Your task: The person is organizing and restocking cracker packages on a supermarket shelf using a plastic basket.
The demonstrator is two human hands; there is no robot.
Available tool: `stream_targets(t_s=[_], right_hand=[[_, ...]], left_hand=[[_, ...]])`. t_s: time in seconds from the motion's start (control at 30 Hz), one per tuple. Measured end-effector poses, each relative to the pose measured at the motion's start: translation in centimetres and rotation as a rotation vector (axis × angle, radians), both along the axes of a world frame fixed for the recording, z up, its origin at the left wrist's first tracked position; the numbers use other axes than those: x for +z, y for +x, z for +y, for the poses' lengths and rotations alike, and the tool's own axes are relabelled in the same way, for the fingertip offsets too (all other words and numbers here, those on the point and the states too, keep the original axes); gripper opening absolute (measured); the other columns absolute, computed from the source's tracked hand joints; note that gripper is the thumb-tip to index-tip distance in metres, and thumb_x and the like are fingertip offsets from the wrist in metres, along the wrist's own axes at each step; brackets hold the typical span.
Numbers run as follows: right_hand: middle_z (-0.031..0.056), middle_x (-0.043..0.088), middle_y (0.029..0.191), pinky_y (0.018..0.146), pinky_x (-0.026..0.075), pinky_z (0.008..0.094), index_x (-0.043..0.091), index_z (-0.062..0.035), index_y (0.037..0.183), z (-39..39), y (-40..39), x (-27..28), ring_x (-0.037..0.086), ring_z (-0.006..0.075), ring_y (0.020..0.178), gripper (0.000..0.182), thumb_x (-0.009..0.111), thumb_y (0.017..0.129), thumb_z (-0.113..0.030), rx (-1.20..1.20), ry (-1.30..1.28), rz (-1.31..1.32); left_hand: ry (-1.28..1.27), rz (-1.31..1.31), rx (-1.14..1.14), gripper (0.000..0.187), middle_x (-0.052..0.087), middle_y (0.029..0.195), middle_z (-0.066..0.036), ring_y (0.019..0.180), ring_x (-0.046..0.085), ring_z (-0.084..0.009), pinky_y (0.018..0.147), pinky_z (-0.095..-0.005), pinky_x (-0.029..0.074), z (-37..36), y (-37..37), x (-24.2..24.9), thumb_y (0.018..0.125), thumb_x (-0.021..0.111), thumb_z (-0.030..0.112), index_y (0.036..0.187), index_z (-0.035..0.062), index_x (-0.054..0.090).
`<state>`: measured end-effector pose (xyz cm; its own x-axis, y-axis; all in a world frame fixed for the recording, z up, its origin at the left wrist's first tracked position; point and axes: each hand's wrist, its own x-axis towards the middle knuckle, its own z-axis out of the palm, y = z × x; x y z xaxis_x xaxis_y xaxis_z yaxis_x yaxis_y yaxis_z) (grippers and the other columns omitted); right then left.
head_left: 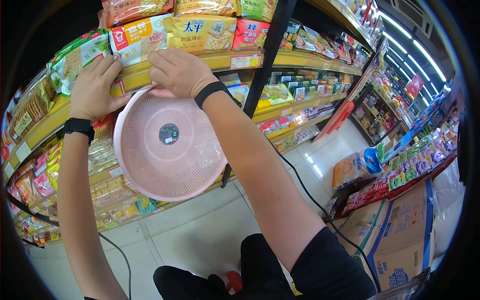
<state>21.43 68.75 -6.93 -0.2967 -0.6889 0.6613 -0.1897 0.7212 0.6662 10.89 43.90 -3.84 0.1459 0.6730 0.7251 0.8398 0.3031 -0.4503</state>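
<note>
My left hand (pixel 94 86) has its fingers curled at the lower left corner of a white and orange cracker packet (pixel 137 39) on the shelf. Its thumb comes close to the rim of a round pink plastic basket (pixel 145 165). At the packet's lower right corner, the bent fingers of my right hand (pixel 181 72) are closed on its edge. Below, that hand's thumb side meets the upper rim of the basket, which hangs tilted in front of the shelves. A dark label (pixel 169 134) sits at the basket's centre. Parts of both grips are hidden.
Yellow Pacific cracker packets (pixel 202 34) stand to the right, a green and white packet (pixel 80 60) to the left. A black shelf post (pixel 267 65) divides the racks. Cables hang near both arms. Cardboard boxes (pixel 400 235) and a snack display (pixel 395 175) stand on the right.
</note>
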Motion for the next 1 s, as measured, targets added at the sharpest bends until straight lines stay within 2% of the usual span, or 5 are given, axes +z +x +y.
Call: stream_targets(t_s=[0.67, 1.0], right_hand=[[0.0131, 0.062, 0.127, 0.102, 0.048, 0.0403, 0.061, -0.0132, 0.1, 0.04, 0.06, 0.02, 0.059, 0.0286, 0.118, 0.042, 0.074, 0.082, -0.049, -0.001, 0.002, -0.015], [0.0126, 0.062, 0.126, 0.102, 0.049, 0.0407, 0.061, -0.0133, 0.1, 0.06, -0.27, -0.11, 0.059, 0.0288, 0.119, 0.042, 0.076, 0.08, -0.048, 0.012, -0.01, -0.022]], left_hand=[[0.001, -0.004, 0.01, 0.057, 0.064, 0.106, -0.012, 0.097, 0.064, -0.0323, 0.086, -0.0433, 0.054, -0.09, -0.23, -0.15, 0.069, 0.087, 0.038, 0.108, 0.0038, 0.064], [-0.017, -0.042, 0.016, 0.054, 0.063, 0.104, -0.011, 0.096, 0.064, -0.0314, 0.082, -0.0422, 0.054, -0.21, -0.29, -0.14, 0.068, 0.086, 0.037, 0.106, 0.0045, 0.064]])
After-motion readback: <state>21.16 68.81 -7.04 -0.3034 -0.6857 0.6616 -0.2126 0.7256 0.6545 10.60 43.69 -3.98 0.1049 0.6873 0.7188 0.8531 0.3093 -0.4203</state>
